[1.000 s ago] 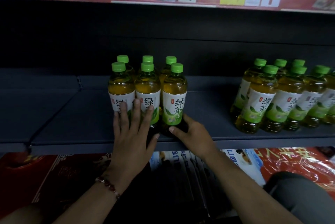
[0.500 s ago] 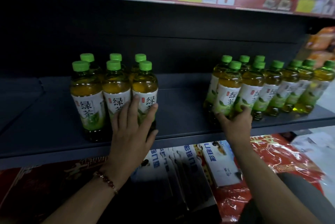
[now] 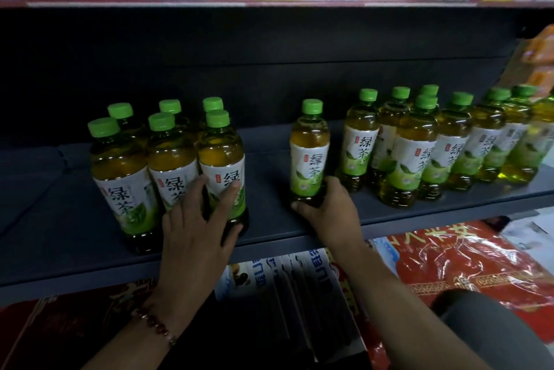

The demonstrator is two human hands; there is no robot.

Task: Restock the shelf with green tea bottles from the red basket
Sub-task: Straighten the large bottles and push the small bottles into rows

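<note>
A dark shelf (image 3: 269, 231) is seen carrying green tea bottles in three lots. At the right, a cluster (image 3: 434, 141) of at least eight is stood. At the left, a group of six (image 3: 168, 159) is touched by the left hand (image 3: 195, 237), its fingers spread flat against the front labels. Between them, a single bottle (image 3: 309, 153) is gripped at its base by the right hand (image 3: 329, 213).

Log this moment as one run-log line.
left hand: fingers resting on left bottle cluster | right hand: gripping lone green tea bottle at base, upright on shelf
</note>
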